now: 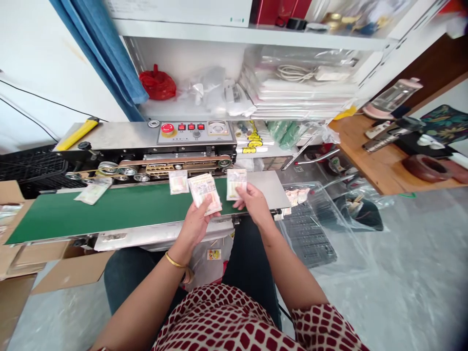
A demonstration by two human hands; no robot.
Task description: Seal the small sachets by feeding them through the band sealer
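My left hand [196, 222] is closed around a stack of small printed packets [205, 191], held over the near part of the green conveyor belt [139, 209]. Between the fingers and thumb of my right hand [253, 201] is a single small packet [235, 179], upright near the belt's right end. One more packet [178, 182] stands at the sealing machine [190, 146], its top edge by the rollers, left of the stack. Farther left, another packet [94, 190] lies slanted on the belt beside the pulleys.
On the machine's panel are a red stop button [167, 128] and several switches. A yellow cutter [78, 134] rests on its top left. A clear plastic bin [310, 234] stands at the right, cardboard boxes [66, 273] at the left. Shelves [256, 29] rise behind.
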